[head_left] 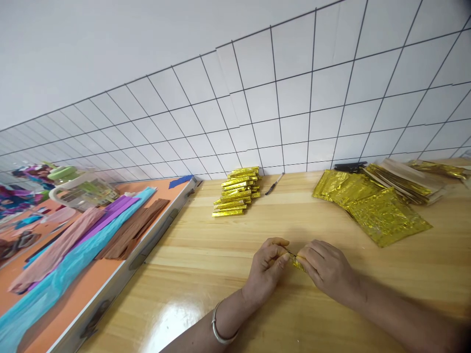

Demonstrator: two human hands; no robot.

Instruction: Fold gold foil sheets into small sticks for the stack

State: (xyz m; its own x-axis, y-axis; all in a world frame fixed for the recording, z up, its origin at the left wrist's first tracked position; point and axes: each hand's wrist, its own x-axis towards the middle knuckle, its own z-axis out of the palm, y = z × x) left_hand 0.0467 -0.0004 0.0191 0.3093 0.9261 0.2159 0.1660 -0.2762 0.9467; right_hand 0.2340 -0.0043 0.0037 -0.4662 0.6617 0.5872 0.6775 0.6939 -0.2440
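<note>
My left hand (pixel 268 267) and my right hand (pixel 326 268) meet at the middle of the wooden table (pixel 221 274), both pinched on a small folded piece of gold foil (pixel 297 263) that lies mostly hidden between the fingers. A silver bangle (pixel 220 327) circles my left wrist. Farther back stands a stack of folded gold foil strips (pixel 237 191). To the right lies a spread pile of flat gold foil sheets (pixel 371 208).
A dark pen-like tool (pixel 274 184) lies near the tiled wall (pixel 294 98). Brownish paper and more foil (pixel 408 179) are heaped at the back right. On the left, an orange board (pixel 91 284) carries pink, purple, blue and brown crepe strips (pixel 73 240) and a clear container (pixel 83 191).
</note>
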